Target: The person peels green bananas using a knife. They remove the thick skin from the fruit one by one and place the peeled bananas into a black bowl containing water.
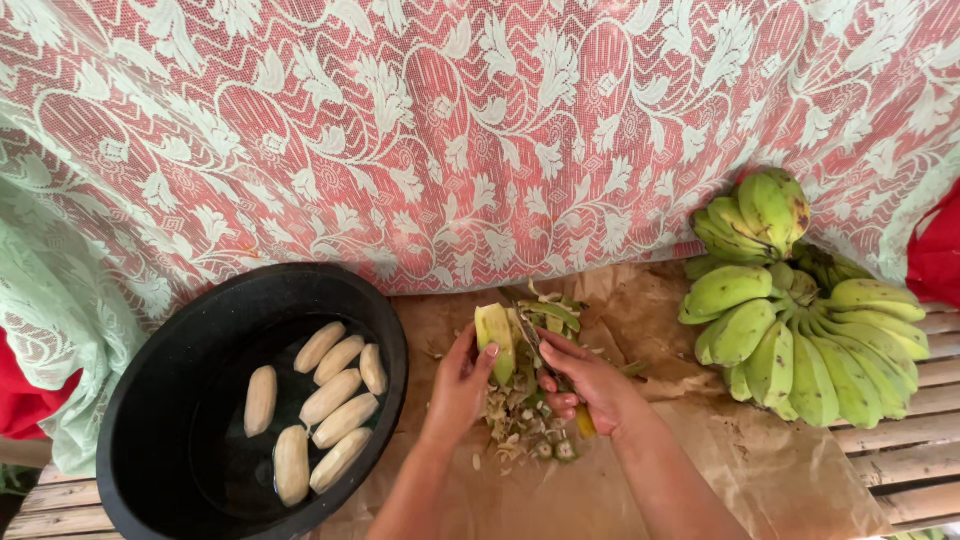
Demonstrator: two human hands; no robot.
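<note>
Half-peeled green banana [495, 340] stands near upright, long axis running toward the curtain, its pale flesh facing me. I see my left hand [460, 385] closed around its lower part. My right hand [585, 385] is closed on a knife with a yellow handle [583, 420]; its blade is hard to make out. Peel scraps [525, 425] partly hide the brown paper sheet [740, 470] over a slatted bamboo bench [900, 460]. Red-and-white lace curtain [450, 130] hangs behind.
</note>
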